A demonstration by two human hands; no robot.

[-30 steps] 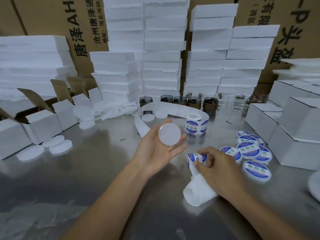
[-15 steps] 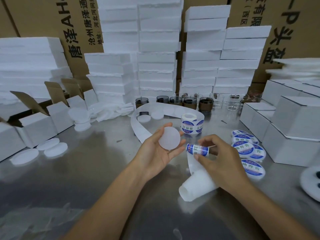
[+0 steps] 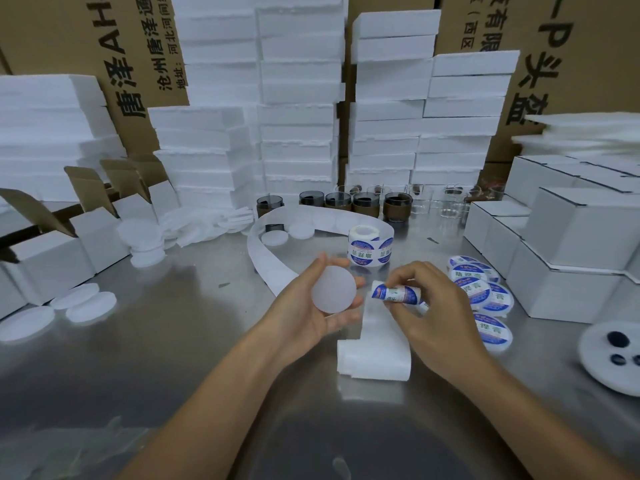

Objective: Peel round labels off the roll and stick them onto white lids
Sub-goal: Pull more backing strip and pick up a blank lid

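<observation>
1. Holding a plain white lid (image 3: 334,289) by its rim between thumb and curled fingertips, the left hand (image 3: 311,320) sits palm-up over the middle of the surface (image 3: 173,358).
2. The right hand (image 3: 443,317) pinches a round blue-and-white label (image 3: 396,294) between thumb and forefinger. The label is bent and sits just beside the lid, a small gap between them.
3. A white backing strip (image 3: 377,344) runs from under the label down to the surface, where its end lies curled beneath the right hand.
4. The label roll (image 3: 370,249) stands on end beyond both hands, toward the far edge, with a long bare strip looping away to its left.
5. Labelled lids (image 3: 485,299) lie overlapping toward the right edge, close to stacked white boxes (image 3: 571,244).
6. Unlabelled lids (image 3: 86,303) lie near the left edge, in front of open cartons (image 3: 52,254).
7. Dark jars (image 3: 346,202) line the far edge, in front of white foam stacks (image 3: 298,133).
</observation>
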